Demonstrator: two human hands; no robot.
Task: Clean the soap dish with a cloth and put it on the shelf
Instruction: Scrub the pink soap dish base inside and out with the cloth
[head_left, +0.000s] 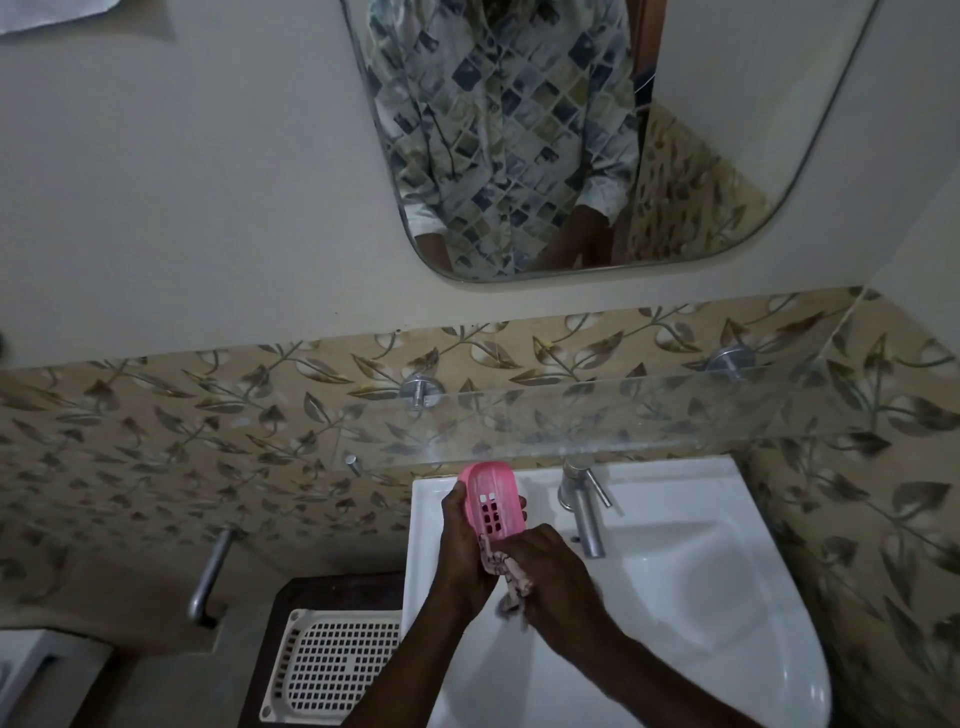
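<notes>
1. Left grip (465, 545): fingers and thumb are curled round the long sides of the pink soap dish (493, 501), clamped on it. The dish stands on end with its slotted base facing the camera, and its upper end rises clear above the fingers.
2. Right grip (550, 577): closed on a bunched patterned cloth (511, 574), close against the right side of the left grip. The cloth is pressed to the lower end of the dish, and a loose tail hangs below the fist.
3. Both grips are held over the left rear part of the white sink (675, 597). The dish is in the air, apart from the basin.
4. Steel tap (584, 512): near, to the right of the right grip.
5. Glass shelf (649, 415): above and beyond both grips, on metal wall pegs. The top of the dish is just below its front edge.
6. White perforated tray (332, 670): below and left of the left grip, on a dark surface beside the sink.
7. Mirror (727, 130): well above the grips, reflecting a patterned shirt.
</notes>
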